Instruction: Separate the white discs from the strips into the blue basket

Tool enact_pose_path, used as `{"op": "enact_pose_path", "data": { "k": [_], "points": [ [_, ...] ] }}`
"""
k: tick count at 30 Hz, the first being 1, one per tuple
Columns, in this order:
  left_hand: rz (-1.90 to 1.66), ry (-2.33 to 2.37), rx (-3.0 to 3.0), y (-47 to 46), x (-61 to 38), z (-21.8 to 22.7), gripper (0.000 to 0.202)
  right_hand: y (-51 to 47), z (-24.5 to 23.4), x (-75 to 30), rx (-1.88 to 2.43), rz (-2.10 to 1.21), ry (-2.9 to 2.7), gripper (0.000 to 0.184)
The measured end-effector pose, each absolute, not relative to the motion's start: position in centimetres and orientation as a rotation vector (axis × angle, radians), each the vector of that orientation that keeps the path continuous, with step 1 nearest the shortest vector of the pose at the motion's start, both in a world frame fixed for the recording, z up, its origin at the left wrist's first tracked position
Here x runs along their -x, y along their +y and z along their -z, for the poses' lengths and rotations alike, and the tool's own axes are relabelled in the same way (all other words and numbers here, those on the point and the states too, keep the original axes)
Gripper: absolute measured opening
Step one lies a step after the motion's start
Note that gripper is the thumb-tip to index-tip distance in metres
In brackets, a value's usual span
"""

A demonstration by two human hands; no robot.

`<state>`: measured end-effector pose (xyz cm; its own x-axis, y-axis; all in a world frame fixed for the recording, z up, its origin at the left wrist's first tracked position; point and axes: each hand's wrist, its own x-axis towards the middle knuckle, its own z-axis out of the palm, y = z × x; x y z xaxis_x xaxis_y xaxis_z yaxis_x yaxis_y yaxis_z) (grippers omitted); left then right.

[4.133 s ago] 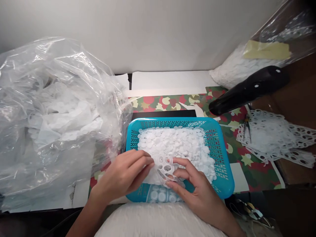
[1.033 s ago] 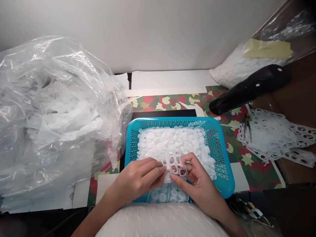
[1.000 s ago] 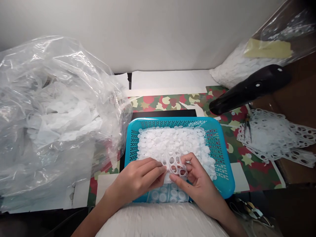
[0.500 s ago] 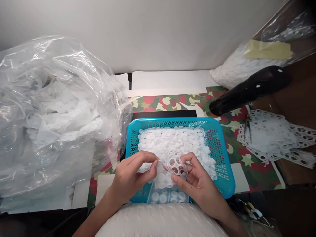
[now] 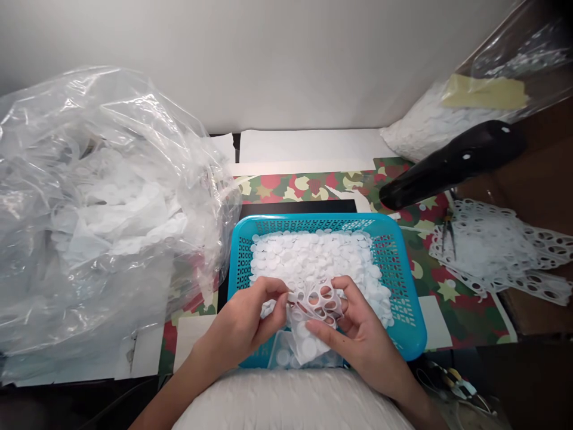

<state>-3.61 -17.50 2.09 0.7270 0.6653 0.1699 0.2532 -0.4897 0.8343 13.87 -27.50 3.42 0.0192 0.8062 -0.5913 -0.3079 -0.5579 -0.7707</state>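
Over the front of a blue plastic basket (image 5: 405, 280), both hands hold a white sheet (image 5: 320, 301) punched with round holes. My left hand (image 5: 255, 313) pinches its left end between thumb and fingertips. My right hand (image 5: 358, 325) has its thumb and fingers closed around the right side, where the holed part is bunched. Below the holes hangs a translucent piece (image 5: 308, 343) with round discs in it. Many loose white discs (image 5: 308, 254) fill the basket beneath. At the basket's front lies another clear piece (image 5: 280, 352) with round shapes, partly covered.
A large clear plastic bag (image 5: 116, 197) of white scraps stands at the left. To the right are a black handle-like object (image 5: 452, 164), a pile of holed white sheets (image 5: 496, 245) with small pliers (image 5: 447, 233), and a bag of white pieces (image 5: 421, 128).
More of the holed sheet now spreads between the hands, and the translucent piece with discs hangs lower and toward the right hand. Both hands stay almost in place.
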Motion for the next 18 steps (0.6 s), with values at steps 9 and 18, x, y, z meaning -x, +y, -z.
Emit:
{"op": "enact_pose_path", "data": {
  "k": [9,18],
  "points": [
    [-0.694,0.775,-1.917,-17.46,3.55,-2.04,0.011,-27.48,-3.62,-13.73,1.463,-1.659,-0.505,0.039],
    [-0.590,0.657,-2.172,-16.78,3.27,-2.31,0.004,-27.64,-3.33,-13.90,1.441,-1.710,-0.558,0.048]
  ]
}}
